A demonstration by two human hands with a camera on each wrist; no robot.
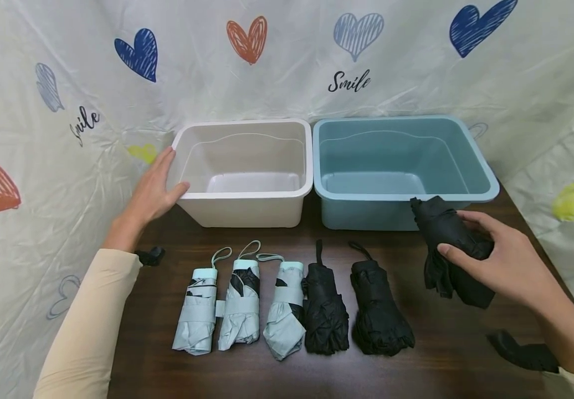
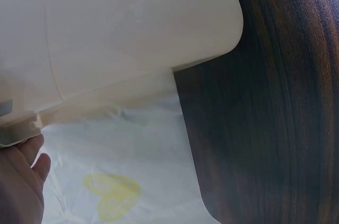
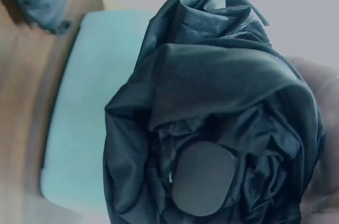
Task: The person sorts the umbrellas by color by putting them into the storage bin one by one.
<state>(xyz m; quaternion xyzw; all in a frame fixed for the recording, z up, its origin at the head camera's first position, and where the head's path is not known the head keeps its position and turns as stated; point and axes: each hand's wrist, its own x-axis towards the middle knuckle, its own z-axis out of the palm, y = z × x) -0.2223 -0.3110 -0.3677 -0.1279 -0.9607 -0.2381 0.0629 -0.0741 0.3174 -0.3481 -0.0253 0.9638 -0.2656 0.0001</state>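
My right hand (image 1: 503, 257) grips a folded black umbrella (image 1: 449, 249) in front of the blue bin, lifted above the table. In the right wrist view the umbrella (image 3: 212, 81) fills the middle, its dark round end toward the camera. My left hand (image 1: 152, 191) rests at the left rim of the white bin (image 1: 247, 210), fingers stretched along the side and thumb near the front corner. Two more black umbrellas, one (image 1: 326, 310) beside the other (image 1: 379, 310), lie on the table. To their left lie three light blue folded umbrellas: one (image 1: 197, 313), another (image 1: 241, 310) and a third (image 1: 287, 310).
The blue bin (image 1: 367, 213) stands right of the white one, and nothing shows inside either. Both sit at the back of the dark wooden table (image 1: 267, 379). Behind and beside them hangs a white sheet (image 1: 287, 83) printed with hearts.
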